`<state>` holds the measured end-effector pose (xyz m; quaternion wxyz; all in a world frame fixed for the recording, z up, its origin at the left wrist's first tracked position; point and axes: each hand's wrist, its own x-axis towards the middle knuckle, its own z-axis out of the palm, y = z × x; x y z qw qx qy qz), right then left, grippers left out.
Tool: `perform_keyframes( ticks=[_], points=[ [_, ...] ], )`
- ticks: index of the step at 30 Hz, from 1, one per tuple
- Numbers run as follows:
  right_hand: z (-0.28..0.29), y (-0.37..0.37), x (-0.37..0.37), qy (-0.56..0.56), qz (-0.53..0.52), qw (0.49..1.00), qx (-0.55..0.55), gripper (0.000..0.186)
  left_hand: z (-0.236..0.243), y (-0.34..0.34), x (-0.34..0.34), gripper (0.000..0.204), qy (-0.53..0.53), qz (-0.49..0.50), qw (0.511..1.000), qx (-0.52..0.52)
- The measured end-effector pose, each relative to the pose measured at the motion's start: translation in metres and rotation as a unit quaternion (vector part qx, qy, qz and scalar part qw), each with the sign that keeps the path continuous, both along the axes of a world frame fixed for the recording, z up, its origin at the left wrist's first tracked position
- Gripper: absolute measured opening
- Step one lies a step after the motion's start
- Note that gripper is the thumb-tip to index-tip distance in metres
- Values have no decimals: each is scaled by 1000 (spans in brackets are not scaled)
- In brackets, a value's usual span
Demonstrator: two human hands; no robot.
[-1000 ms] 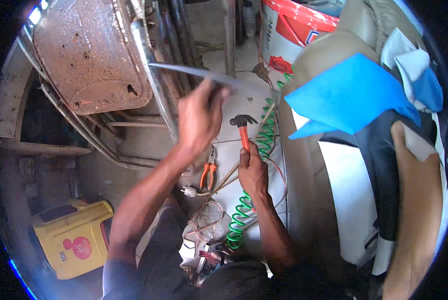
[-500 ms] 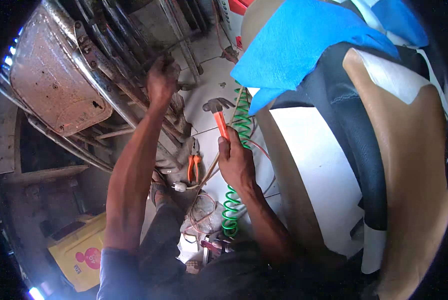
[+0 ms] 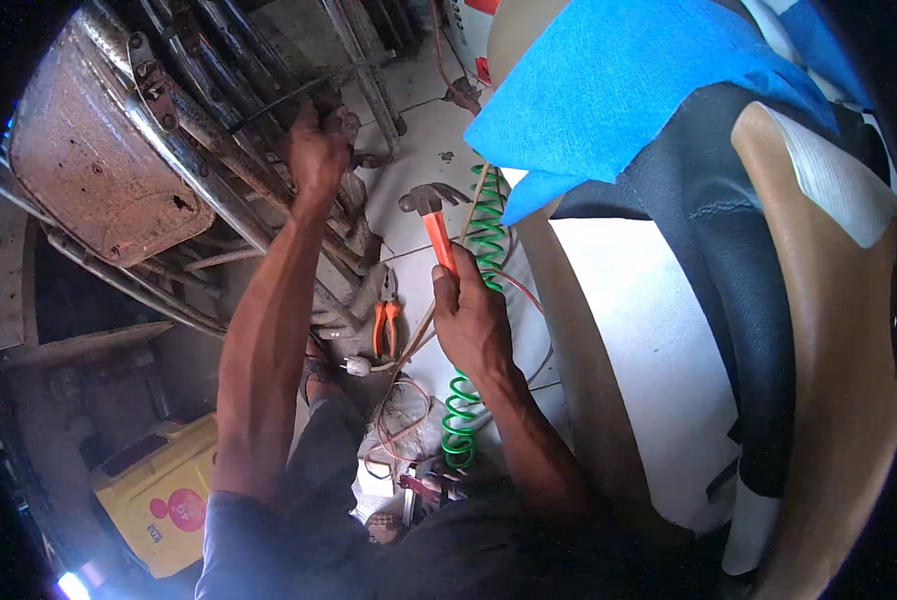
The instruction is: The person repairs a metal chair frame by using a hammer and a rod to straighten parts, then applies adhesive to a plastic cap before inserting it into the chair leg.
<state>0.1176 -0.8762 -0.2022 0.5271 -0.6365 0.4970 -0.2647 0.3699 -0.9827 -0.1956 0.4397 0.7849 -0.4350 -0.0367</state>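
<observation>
Item: claw hammer with an orange handle and dark steel head (image 3: 434, 215). Held upright in the right hand (image 3: 471, 318), whose fingers are clenched around the lower end of the handle; the head stands above the fist, claw pointing right.

Left of the hammer, higher up: left hand (image 3: 316, 150), arm raised, fingers closed on a thin dark metal rod (image 3: 303, 90) among the rusty grey steel tubes of a seat frame (image 3: 208, 160). Whether the grip also takes in a tube behind the rod cannot be told.

Far left of the hammer: a rust-brown dished sheet-metal pan (image 3: 93, 165), fixed to the same frame.

Just right of the hammer, touching or passing behind the handle: a bright green coiled plastic hose (image 3: 473, 300), running down past the right wrist to the tiled floor (image 3: 418, 130).

Below-left of the hammer, on the floor: orange-handled pliers (image 3: 386, 318), lying just beside the frame's tubes.

Right of the hammer: a blue cloth sheet (image 3: 618, 90) draped over a tan and black upholstered seat (image 3: 768, 300).

Well below-left of the hammer: a yellow plastic box (image 3: 158, 490), beside the left elbow.
</observation>
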Motion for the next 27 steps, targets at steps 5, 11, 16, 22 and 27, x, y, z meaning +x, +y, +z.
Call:
perform_keyframes(
  ticks=[5,11,16,22,27],
  points=[
    [31,-16,3,-9,21,1000,3,29,8,3,-8,22,-80,3,997,14],
    [49,-18,6,-12,4,999,-33,33,-13,-5,16,26,-88,26,996,-8],
    [60,-29,4,-17,-5,999,-46,30,-6,-4,-4,24,-103,-6,995,-9],
    [113,-50,47,-129,-28,953,-271,31,-49,-5,45,22,-35,-57,995,-68],
    [113,-108,33,278,92,925,-243,18,-10,-37,-37,30,16,-56,997,42]
  ],
)
